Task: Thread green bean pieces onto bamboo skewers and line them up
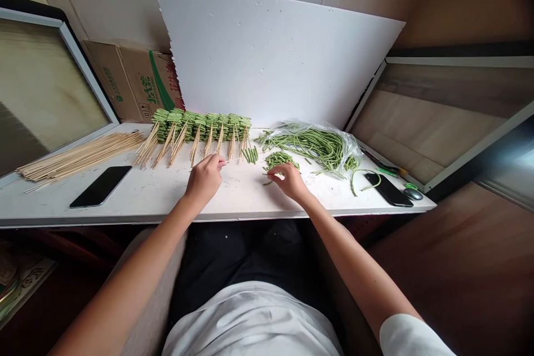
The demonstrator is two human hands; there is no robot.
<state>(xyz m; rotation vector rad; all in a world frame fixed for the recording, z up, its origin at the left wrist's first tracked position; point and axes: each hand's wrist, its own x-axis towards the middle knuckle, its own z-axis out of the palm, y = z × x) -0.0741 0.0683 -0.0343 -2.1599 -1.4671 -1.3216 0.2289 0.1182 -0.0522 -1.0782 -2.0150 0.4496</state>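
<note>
1 bag (354, 151) holds long beans (315, 143). The left hand (205, 178) pinches a stick (234, 161) with cut beans (251, 154); I can't tell if the right hand (288, 179) pinches any.

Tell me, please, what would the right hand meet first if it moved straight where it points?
Probably the row of short bean pieces, just ahead of the right hand, though depth is unclear.

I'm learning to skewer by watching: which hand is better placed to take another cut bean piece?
Probably the right hand: it is right by the pile of cut bean pieces, while the left hand holds a skewer with pieces on it.
</note>
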